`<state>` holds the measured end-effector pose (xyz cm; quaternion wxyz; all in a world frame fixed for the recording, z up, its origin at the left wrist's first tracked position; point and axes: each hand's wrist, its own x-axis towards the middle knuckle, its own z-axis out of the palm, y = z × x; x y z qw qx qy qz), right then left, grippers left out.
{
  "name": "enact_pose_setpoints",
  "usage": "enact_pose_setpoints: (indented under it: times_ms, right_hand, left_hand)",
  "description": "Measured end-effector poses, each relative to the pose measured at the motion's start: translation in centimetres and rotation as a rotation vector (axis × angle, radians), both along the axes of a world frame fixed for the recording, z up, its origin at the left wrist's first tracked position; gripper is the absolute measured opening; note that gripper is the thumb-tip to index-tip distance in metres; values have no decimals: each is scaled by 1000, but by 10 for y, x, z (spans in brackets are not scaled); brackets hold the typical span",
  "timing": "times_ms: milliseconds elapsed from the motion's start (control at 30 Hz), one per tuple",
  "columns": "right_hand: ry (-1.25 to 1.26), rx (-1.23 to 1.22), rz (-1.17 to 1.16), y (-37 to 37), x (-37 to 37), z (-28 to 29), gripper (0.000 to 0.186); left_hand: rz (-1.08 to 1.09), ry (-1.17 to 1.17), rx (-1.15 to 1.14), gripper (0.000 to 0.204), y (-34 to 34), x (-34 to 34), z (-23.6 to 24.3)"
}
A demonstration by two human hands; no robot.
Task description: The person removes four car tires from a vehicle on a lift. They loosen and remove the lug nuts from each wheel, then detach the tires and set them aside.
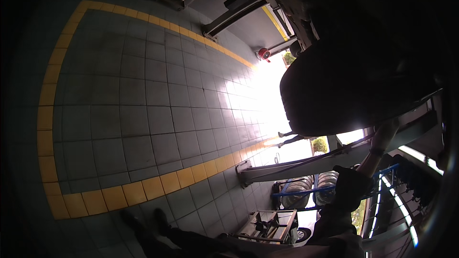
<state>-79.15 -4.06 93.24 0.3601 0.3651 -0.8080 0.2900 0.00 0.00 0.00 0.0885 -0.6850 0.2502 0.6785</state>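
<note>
A large dark, rounded shape [330, 86] that looks like a tyre on a raised vehicle fills the right half of the head view, in deep shadow. My right hand [385, 131] reaches up to its lower edge, the dark sleeve pushed back from the wrist. The fingers run into the shadow, so I cannot make out whether they grip or only touch it. My left hand does not show. The scene lies tilted, with the floor toward the left.
A lift post [287, 169] stands beside my arm; another lift post [234, 16] is farther off. Yellow tiles [114, 198] border the grey floor [158, 114]. Wheels hang on a blue rack [311, 192] by a tool cart [270, 224]. Another person's legs [292, 139] show near the bright doorway.
</note>
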Motion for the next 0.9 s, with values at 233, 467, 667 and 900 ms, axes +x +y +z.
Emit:
enact_pose_setpoints:
  times_ms: [233,467,667,900]
  right_hand:
    - [39,-73,46,-33,25,-20,50]
    - [-79,-66,-13,-29,28,-7,38]
    - [364,242,-278,-57,50,-18,33]
    - [231,-11,-193,-95,110,-29,42]
  left_hand:
    - [-2,-15,-101,48,-14,2,17]
    - [82,22,29,38,-26,1,11]
    - [-24,-6,-67,33,-77,-24,17]
    - [-89,10,-275,29,-141,-76,58]
